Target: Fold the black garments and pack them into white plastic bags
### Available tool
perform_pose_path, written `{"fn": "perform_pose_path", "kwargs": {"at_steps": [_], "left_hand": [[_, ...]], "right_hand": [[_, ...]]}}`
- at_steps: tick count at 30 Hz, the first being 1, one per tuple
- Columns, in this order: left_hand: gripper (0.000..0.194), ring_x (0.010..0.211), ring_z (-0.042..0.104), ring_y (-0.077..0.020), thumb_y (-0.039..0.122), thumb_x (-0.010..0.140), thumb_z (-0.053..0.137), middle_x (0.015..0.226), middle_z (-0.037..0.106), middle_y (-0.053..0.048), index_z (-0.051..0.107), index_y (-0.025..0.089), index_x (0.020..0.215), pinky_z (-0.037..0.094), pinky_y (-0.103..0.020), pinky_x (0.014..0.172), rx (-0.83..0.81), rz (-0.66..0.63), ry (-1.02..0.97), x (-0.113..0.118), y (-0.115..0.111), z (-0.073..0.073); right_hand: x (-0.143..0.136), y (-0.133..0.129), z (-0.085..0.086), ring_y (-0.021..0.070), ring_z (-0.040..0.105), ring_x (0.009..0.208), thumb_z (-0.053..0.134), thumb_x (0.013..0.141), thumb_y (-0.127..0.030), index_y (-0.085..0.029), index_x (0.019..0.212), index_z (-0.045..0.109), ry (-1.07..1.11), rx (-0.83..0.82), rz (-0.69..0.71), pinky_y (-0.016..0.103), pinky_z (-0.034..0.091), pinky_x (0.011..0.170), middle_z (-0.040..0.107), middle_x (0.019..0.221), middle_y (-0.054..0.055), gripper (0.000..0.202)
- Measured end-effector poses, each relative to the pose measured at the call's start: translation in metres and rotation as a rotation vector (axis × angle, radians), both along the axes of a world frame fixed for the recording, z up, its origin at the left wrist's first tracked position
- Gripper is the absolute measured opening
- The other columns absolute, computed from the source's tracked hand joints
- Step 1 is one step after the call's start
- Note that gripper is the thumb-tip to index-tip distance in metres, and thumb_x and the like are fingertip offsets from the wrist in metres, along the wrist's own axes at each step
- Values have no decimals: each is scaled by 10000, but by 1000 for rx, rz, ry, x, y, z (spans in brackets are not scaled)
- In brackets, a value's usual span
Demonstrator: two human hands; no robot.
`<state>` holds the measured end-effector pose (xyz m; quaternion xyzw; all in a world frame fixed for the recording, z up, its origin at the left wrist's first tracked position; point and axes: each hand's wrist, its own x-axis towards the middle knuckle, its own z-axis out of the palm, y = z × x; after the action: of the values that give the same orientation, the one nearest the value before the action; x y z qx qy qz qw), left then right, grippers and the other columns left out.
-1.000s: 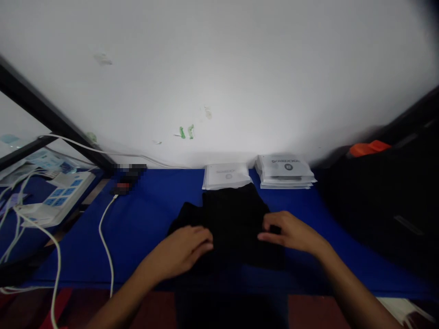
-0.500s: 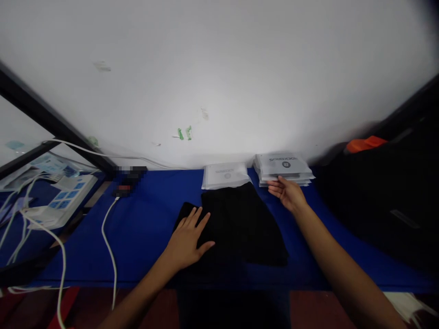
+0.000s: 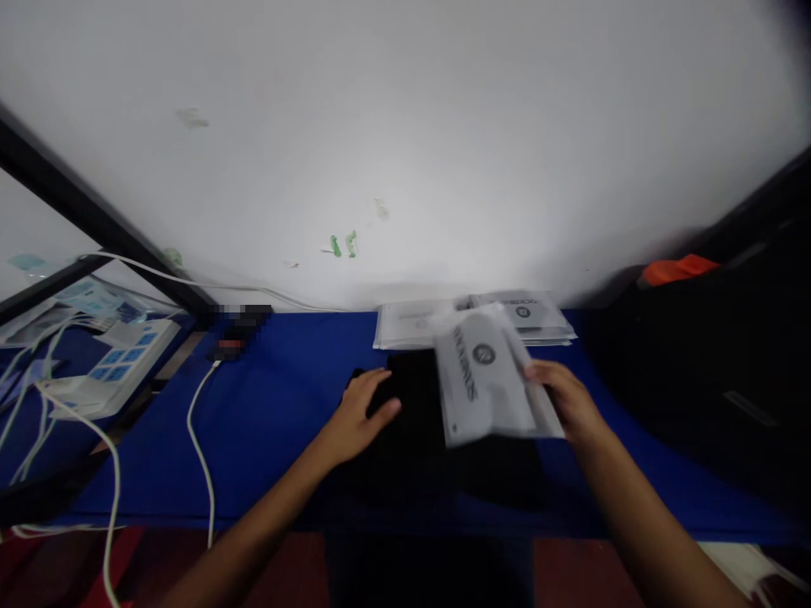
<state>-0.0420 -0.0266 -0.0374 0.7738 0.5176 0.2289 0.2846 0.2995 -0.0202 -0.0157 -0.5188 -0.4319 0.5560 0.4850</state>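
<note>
A frosted plastic packaging bag (image 3: 485,380) with a dark round logo and lettering is tilted over the black folded cloth (image 3: 415,414). My right hand (image 3: 563,397) grips its right edge between thumb and fingers. On the cloth's left side rests my left hand (image 3: 361,418), its thumb apart from the fingers and nothing seen in its grasp. Behind, against the wall, lies a stack of similar bags (image 3: 545,319) on the right. Left of that stack is another flat bag (image 3: 409,325), partly covered by the raised one.
A blue-covered table (image 3: 272,431) runs along the white wall. At left are a dark device (image 3: 237,333) on a white cable (image 3: 201,439) and a white power strip (image 3: 127,367). A big black bag (image 3: 710,380) with an orange patch stands at right.
My right hand has taken a bag from the right stack and brought it left and nearer, over the black cloth. The left hand has shifted slightly, its fingers less spread.
</note>
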Motion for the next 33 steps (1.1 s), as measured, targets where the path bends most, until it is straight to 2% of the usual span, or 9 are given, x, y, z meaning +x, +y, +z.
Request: {"fn": "perform_pose_path", "kwargs": {"at_steps": [3,6,8,10,13,18,23,26,33], "left_hand": [[467,1127,598,-257,525,961,453,1259,616,-132,569,189,1263,471,-404,955,9,119,-279,16,20,21],[361,808,634,-191,497,944,482,903,676,-53,645,176,961,495,-306,739,-145,-6,-328,32,31,29],[364,613,554,-140,495,928,495,692,592,2,598,171,800,443,-255,596,-263,-45,-366,42,33,27],[358,542,479,-111,496,904,523,630,527,31,555,173,756,387,-226,530,-316,-23,-441,50,32,23],[347,559,454,-104,485,886,547,643,516,32,544,170,739,358,-210,521,-307,-55,-501,63,26,21],[312,597,450,-113,402,918,507,640,500,30,557,170,716,356,-215,565,-147,-87,-412,75,17,29],[274,577,465,-121,376,912,500,631,531,27,583,176,745,352,-214,549,-12,81,-342,49,30,36],[294,531,417,-112,413,881,521,586,480,40,549,178,707,330,-204,508,-10,213,-383,28,45,36],[307,517,421,-106,440,868,547,585,484,38,562,174,717,325,-194,483,-26,224,-390,12,52,34]], "right_hand": [[-22,-19,-4,162,557,491,692,672,-391,-173,694,700,38,-172,330,268,429,490,636,561,0,220],[-39,-27,-8,128,509,514,650,719,-412,-145,673,667,66,-186,631,248,387,522,611,597,-2,272],[-47,-25,-7,110,462,528,625,772,-437,-152,625,598,8,-100,735,238,355,534,551,589,-20,322],[-54,-21,-2,97,412,538,616,827,-455,-172,600,513,-139,27,722,229,316,529,477,575,-43,378],[-66,-9,8,104,421,588,549,923,-456,-188,706,509,-367,222,539,230,324,553,472,637,-48,347],[-81,5,18,128,471,648,432,995,-438,-199,763,518,-532,419,409,251,354,594,496,703,-25,344],[-77,-9,18,112,421,598,443,994,-438,-209,679,432,-498,441,494,233,341,550,432,653,-39,390],[-69,-26,14,98,489,566,439,997,-436,-206,701,453,-451,340,560,209,382,508,465,673,-37,375],[-58,-41,5,102,603,500,444,997,-431,-196,726,499,-338,202,681,192,461,438,543,660,-25,362]]}}
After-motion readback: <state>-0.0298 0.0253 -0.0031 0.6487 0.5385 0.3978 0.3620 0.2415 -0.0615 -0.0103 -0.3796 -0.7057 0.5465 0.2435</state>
